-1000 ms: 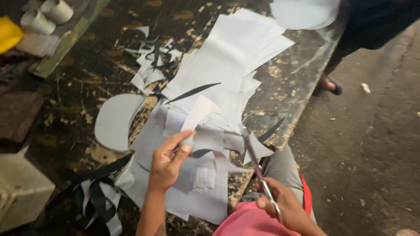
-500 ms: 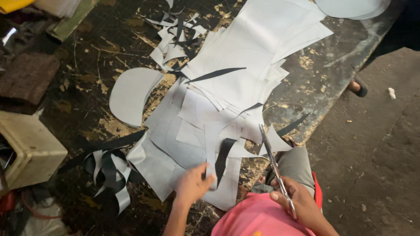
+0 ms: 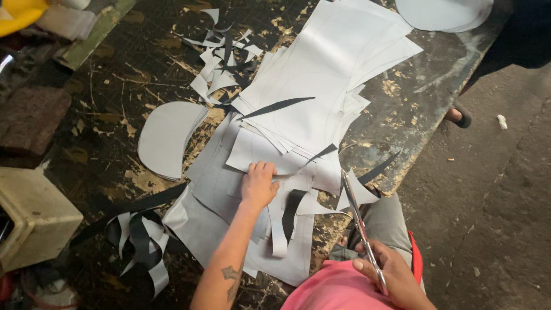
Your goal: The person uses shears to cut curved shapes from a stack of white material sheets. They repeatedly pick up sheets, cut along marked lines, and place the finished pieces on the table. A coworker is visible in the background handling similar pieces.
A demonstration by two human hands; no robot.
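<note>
My left hand point(image 3: 258, 185) lies on a heap of grey-white cut sheets point(image 3: 270, 155) on the dark worktable point(image 3: 115, 92), fingers curled onto the edge of one sheet. My right hand point(image 3: 390, 275) sits low by my lap and grips long metal scissors point(image 3: 359, 215), blades pointing up toward the table edge. A bigger stack of grey sheets point(image 3: 327, 74) lies beyond the left hand. A curved black strip point(image 3: 275, 107) rests on top of it.
A half-round grey piece point(image 3: 166, 138) lies left of the heap. Scrap strips point(image 3: 221, 51) lie at the back, black and grey curls point(image 3: 140, 235) at the front left. A beige box point(image 3: 31, 218) stands at left. Another person's foot point(image 3: 459, 116) shows beyond the table's right edge.
My left hand dropped from a raised sheet, then moved up onto the heap. The view shifted. My right hand still holds the scissors by my lap.
</note>
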